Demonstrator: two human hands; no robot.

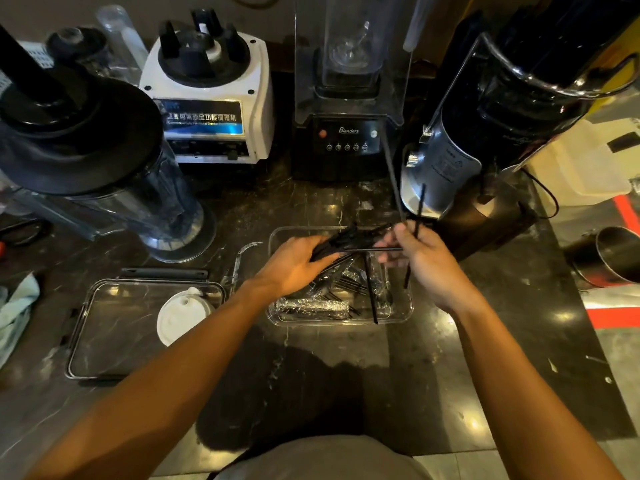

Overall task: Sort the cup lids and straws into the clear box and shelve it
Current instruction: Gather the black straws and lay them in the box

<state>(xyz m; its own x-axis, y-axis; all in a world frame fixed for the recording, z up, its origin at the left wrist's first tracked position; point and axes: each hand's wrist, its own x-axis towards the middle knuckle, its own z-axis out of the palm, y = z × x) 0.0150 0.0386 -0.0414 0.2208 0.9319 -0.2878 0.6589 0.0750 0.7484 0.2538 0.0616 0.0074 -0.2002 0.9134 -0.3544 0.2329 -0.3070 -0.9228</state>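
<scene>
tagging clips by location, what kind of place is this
Probably a drinks or cafe prep counter: a white blender base and an enclosed blender stand on a dark stone counter, while the left hand holds black straws over a clear box.

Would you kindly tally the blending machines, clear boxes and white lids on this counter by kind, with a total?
Blending machines: 3, a white base, a black blender and a jug at left.
Clear boxes: 1, the box under the hands, holding straws.
White lids: 1, the lid on the clear tray.
Total: 5
</scene>
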